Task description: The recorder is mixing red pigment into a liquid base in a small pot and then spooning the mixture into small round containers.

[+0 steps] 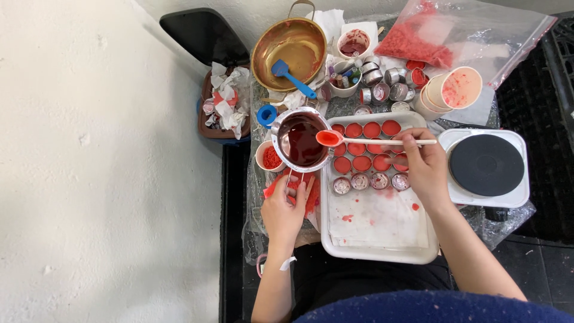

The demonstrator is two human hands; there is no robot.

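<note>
My left hand (pixel 286 206) grips the handle of a small steel pot (pixel 299 140) full of dark red liquid, with a red cloth under the fingers. My right hand (pixel 421 164) holds a long white-handled spoon (pixel 382 141) whose red bowl, filled with red liquid, hovers at the pot's right rim. Below the spoon a white tray (pixel 376 254) carries several small round tins (pixel 362 162), most filled red. The front row of tins (pixel 360 181) looks nearly empty. Red drips spot the paper lining the tray.
A white electric hotplate (pixel 485 165) stands right of the tray. Behind are a brass bowl with a blue spatula (pixel 291 75), empty tins, cups, a bag of red wax bits (pixel 418 42) and stacked paper cups (pixel 454 90). A bin of stained tissues (pixel 226 104) sits left.
</note>
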